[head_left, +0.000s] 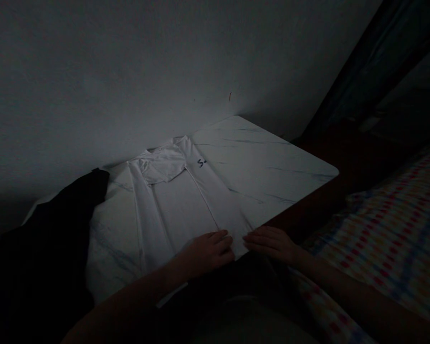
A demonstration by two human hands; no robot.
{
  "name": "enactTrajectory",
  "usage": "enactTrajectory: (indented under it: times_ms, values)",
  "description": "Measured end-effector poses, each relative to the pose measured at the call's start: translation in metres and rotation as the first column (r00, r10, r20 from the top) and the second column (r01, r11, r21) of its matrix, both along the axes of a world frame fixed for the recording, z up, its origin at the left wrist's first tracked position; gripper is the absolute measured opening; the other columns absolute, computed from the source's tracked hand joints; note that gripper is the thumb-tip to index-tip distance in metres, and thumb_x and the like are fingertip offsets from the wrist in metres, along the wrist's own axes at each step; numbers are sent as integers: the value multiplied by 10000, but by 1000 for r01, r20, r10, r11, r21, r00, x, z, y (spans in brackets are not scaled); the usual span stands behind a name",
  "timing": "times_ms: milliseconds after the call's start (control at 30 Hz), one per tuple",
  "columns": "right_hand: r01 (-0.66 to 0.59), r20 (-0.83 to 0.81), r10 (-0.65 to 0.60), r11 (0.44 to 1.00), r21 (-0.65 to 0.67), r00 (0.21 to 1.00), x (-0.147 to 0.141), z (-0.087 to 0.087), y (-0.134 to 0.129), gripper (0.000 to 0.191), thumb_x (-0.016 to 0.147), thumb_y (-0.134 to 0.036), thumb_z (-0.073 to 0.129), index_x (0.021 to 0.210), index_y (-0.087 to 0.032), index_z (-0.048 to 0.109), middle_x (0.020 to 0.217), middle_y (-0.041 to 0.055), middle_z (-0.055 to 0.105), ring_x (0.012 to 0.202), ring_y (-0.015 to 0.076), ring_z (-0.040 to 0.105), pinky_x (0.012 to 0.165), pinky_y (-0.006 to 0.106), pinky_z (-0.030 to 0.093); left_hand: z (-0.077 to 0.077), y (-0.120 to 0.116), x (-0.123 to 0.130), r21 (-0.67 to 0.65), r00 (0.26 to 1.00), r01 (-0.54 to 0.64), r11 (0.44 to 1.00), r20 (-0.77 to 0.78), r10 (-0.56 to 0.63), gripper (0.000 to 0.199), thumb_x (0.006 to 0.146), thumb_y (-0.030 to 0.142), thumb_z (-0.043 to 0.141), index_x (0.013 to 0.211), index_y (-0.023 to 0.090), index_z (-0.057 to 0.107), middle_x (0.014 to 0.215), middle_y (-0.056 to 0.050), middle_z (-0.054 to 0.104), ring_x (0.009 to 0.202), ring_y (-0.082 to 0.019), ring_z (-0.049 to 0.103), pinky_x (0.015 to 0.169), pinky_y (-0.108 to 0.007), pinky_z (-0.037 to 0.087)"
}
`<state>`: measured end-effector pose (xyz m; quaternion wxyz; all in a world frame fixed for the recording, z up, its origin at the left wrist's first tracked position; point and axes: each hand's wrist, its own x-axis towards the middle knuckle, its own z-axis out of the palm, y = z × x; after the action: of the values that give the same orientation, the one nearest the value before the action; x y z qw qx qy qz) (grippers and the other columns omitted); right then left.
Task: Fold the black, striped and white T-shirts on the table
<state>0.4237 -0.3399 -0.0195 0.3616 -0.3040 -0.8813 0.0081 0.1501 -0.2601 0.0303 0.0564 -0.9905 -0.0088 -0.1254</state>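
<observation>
A white long-sleeved shirt lies spread on a white marble-patterned table. Its collar points toward the wall, and its sleeves stretch toward me. The upper part of the body shows a loose, folded-over edge, and a small dark mark sits on the right sleeve. My left hand has its fingers bent onto the shirt near the table's front edge. Opposite it, my right hand grips the outer edge of the right sleeve's end between fingers and thumb. The dim light hides the fingertips in part.
Black cloth is draped over the table's left side. Behind the table rises a plain wall. To the right is a bed or similar surface with a colourful patterned cover. The room is very dark.
</observation>
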Motion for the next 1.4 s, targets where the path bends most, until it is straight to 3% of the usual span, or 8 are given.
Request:
enactTrajectory:
  times_ms: [133, 333, 567, 767, 933, 1100, 1267, 1400]
  values:
    - [212, -97, -225, 969, -126, 970, -1, -9, -4, 322, 996, -239, 458, 1238, -342, 645, 995, 30, 758, 903, 186, 718, 783, 317, 606, -2, -5, -7, -37, 999, -36, 999, 24, 37, 90, 972, 186, 515, 1000, 178, 600, 1129, -82, 656, 1174, -241, 589, 897, -335, 546]
    - [383, -63, -495, 742, -550, 867, -9, -10, -10, 271, 994, -332, 443, 929, -267, 697, 764, 22, 715, 645, 167, 693, 576, 253, 594, -3, -3, -4, -118, 998, -52, 992, -34, 48, 102, 971, 210, 532, 1037, 189, 608, 1156, -97, 653, 1218, -243, 573, 879, -329, 559]
    - [220, 211, -182, 960, -174, 960, 21, -3, 4, 378, 976, -174, 452, 1264, -337, 633, 1267, 29, 686, 1159, 223, 632, 975, 410, 537, 14, -10, -19, -155, 993, -86, 984, -90, 72, 187, 966, 203, 535, 1134, 186, 615, 1309, -105, 625, 1296, -240, 525, 1060, -394, 470]
    - [86, 410, -68, 996, -26, 910, 28, 17, 48, 673, 923, -56, 447, 1511, -371, 357, 1529, -9, 457, 1422, 200, 391, 1099, 434, 455, 21, -22, -130, -161, 925, -363, 918, -178, 334, 680, 842, 507, 674, 1432, 238, 467, 1510, -108, 473, 1440, -287, 354, 1158, -491, 345]
    - [-52, 454, 79, 996, -71, 887, 11, 17, 65, 784, 828, -35, 483, 1539, -325, 322, 1560, 11, 405, 1444, 215, 354, 1112, 445, 444, -9, -79, -197, 115, 825, -548, 829, -92, 558, 603, 889, 231, 593, 1459, 363, 448, 1482, 3, 517, 1425, -241, 386, 1169, -435, 334]
    - [-148, 427, 187, 981, -123, 885, 9, 16, 69, 676, 877, -229, 519, 1527, -328, 359, 1552, 10, 414, 1454, 223, 332, 1146, 456, 395, -35, -99, -188, 139, 751, -655, 743, 12, 660, 581, 937, 147, 486, 1475, 355, 426, 1501, -26, 494, 1446, -250, 356, 1182, -465, 311]
    - [-254, 407, 327, 941, -225, 853, 21, -3, 83, 601, 961, -434, 433, 1538, -301, 333, 1573, 19, 380, 1479, 221, 268, 1180, 462, 316, -45, -84, -183, -81, 803, -594, 800, 1, 596, 570, 981, 177, 393, 1519, 358, 343, 1591, -3, 355, 1494, -223, 254, 1212, -457, 240]
    - [-270, 361, 383, 906, -325, 850, 28, -22, 88, 499, 1006, -411, 385, 1505, -386, 377, 1535, -23, 446, 1441, 196, 353, 1162, 433, 348, -51, -82, -191, -304, 864, -500, 811, -111, 492, 580, 967, 272, 488, 1520, 358, 338, 1560, -3, 405, 1506, -234, 215, 1230, -484, 171]
